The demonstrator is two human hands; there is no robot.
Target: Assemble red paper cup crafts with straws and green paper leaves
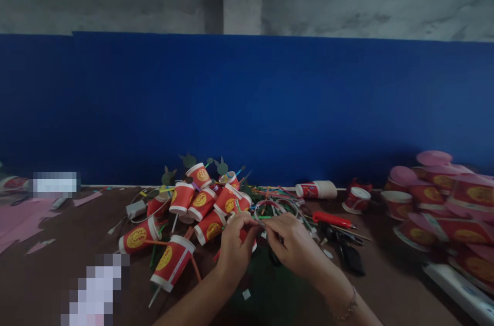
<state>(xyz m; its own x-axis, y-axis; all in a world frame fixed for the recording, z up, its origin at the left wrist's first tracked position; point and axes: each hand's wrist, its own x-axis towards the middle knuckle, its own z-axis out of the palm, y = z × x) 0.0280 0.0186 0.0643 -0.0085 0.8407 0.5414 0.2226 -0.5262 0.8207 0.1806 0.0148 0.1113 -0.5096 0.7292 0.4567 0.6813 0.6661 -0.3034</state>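
My left hand (236,243) and my right hand (292,243) meet fingertip to fingertip over the middle of the table. Both are closed in a pinch. Whatever lies between the fingers is too small and hidden to name. Just beyond the fingertips is a ring-shaped loop (266,203), pale with a reddish edge; whether the fingers touch it I cannot tell. Beside my left hand lies a heap of red paper cups with yellow emblems (202,203), several fitted with straws. One such cup (173,263) lies tilted nearest me, with a straw out of its base.
A red-handled tool (334,219) and a black object (350,254) lie right of my hands. More red cups with pink discs (434,189) are piled far right, near a white power strip (459,290). Pink paper (29,218) and a white charger (136,210) lie left. A blue panel (247,105) stands behind.
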